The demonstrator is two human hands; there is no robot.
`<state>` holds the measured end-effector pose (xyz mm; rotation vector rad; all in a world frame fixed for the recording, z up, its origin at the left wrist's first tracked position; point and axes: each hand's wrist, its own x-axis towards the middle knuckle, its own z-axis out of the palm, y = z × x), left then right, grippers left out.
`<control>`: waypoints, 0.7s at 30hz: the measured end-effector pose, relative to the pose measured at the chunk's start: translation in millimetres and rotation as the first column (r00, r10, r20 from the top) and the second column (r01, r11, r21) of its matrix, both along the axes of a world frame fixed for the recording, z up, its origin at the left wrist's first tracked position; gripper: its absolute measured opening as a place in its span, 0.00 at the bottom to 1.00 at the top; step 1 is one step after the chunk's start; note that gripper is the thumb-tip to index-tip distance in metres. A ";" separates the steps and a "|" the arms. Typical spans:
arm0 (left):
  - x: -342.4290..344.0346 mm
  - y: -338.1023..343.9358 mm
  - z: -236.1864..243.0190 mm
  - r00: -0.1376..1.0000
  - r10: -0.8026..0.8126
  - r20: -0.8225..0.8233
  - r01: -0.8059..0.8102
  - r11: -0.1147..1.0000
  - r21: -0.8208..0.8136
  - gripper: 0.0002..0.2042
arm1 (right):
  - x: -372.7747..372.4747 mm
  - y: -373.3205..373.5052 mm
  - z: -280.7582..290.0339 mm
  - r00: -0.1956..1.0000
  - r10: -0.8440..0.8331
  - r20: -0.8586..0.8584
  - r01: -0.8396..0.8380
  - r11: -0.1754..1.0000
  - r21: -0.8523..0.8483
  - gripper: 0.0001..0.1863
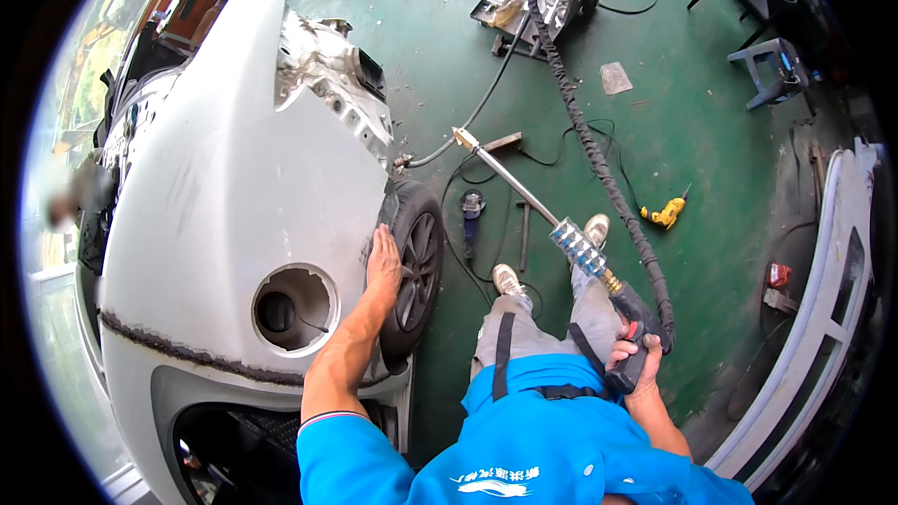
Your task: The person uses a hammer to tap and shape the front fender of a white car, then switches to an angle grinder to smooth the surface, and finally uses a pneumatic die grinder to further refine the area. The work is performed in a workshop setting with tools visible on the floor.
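Note:
With its fingers stretched out, my left hand point(383, 262) lies flat against the wheel-arch edge of a white car's rear side panel point(201, 178), just above the tyre point(418, 271). My right hand point(645, 369) is wrapped round the black pistol grip of a dent puller, a slide hammer point(577, 246) with a ridged silver-blue weight and a long metal shaft. The shaft slants up and left, and its tip point(461, 136) is apart from the car. A thick sleeved cable point(599, 164) runs from the grip. Below the wheel arch is a round fuel-filler opening point(295, 310).
On the green floor lie an angle grinder point(470, 224), a hammer point(525, 234), a yellow drill point(666, 213) and loose cords. A tool cart point(538, 5) stands ahead. At right are a blue stool point(772, 70) and a detached body panel point(823, 318).

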<state>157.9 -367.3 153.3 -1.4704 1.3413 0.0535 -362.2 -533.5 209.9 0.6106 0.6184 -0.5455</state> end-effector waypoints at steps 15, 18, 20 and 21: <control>-24.3 -51.4 5.8 0.945 0.271 0.184 -0.293 0.950 0.104 0.27 | -80.5 -169.2 -71.2 0.980 0.191 -0.054 -0.182 0.974 0.136 0.38; -19.8 -54.6 10.1 0.937 0.307 0.167 -0.328 0.936 0.123 0.27 | -93.1 -198.0 -73.1 0.967 0.240 -0.090 -0.224 0.962 0.154 0.40; -20.9 -55.9 13.5 0.941 0.289 0.175 -0.316 0.937 0.147 0.27 | -101.4 -208.1 -85.4 0.960 0.250 -0.130 -0.230 0.961 0.151 0.41; -22.7 -57.2 15.3 0.944 0.279 0.177 -0.308 0.938 0.162 0.27 | -103.5 -211.9 -91.3 0.962 0.245 -0.124 -0.227 0.963 0.143 0.41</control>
